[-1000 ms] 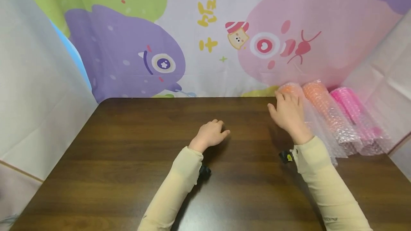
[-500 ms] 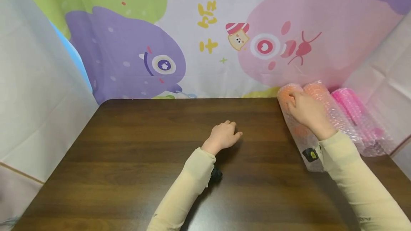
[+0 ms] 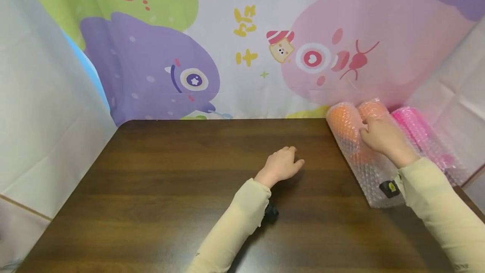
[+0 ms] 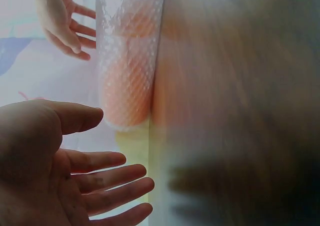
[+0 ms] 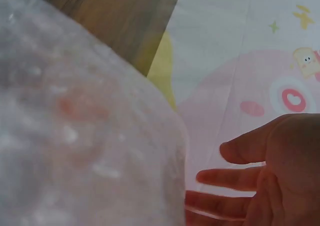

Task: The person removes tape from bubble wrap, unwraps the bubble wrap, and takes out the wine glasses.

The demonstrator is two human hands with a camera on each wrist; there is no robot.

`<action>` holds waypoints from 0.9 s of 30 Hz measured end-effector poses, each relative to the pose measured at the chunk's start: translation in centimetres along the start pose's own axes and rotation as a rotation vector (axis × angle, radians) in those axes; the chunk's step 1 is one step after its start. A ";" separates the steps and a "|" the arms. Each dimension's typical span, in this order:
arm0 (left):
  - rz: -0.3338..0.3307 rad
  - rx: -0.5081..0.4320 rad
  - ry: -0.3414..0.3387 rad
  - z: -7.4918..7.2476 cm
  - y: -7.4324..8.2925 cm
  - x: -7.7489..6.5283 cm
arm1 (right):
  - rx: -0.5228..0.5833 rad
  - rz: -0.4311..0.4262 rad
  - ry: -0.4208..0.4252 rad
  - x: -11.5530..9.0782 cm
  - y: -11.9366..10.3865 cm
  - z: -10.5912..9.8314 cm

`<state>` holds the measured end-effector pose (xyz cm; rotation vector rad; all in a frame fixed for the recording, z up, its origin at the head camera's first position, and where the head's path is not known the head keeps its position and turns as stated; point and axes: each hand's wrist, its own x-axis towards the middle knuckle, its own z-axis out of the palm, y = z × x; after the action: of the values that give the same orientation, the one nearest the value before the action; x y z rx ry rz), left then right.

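Two orange items in bubble wrap lie side by side at the table's right: the left one (image 3: 344,127) and the middle one (image 3: 371,108). Over the middle one is my right hand (image 3: 388,138), which partly hides it. In the right wrist view, my right hand's fingers (image 5: 227,178) are extended beside blurred bubble wrap (image 5: 95,146); whether they touch it I cannot tell. My left hand (image 3: 280,165) hovers above the wooden table (image 3: 151,188), left of the wrapped items. The left wrist view has its fingers (image 4: 120,188) spread, with nothing held.
A pink bubble-wrapped item (image 3: 414,125) lies at the far right, partly behind my right arm. Behind the table hangs a cartoon-print cloth (image 3: 242,92). White panels (image 3: 45,117) stand at both sides.
My right hand has moved right, from the left orange item across to the middle one, uncovering the left item. My left hand has drifted right over the table.
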<state>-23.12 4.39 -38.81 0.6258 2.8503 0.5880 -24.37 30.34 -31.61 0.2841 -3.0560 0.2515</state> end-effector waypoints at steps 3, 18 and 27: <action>-0.002 -0.027 -0.002 0.3 0.8 0.2 | 0.023 0.007 -0.027 -0.3 0.6 0.0; 0.054 -0.278 -0.021 2.2 4.0 1.0 | 0.255 0.025 -0.124 -0.6 2.0 0.9; -0.027 -0.672 -0.101 4.2 7.3 1.3 | 0.276 -0.008 -0.165 -0.9 1.8 1.0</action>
<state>-20.61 12.45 -39.72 0.4687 2.3339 1.3685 -23.92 32.11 -32.91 0.3463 -3.1763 0.6854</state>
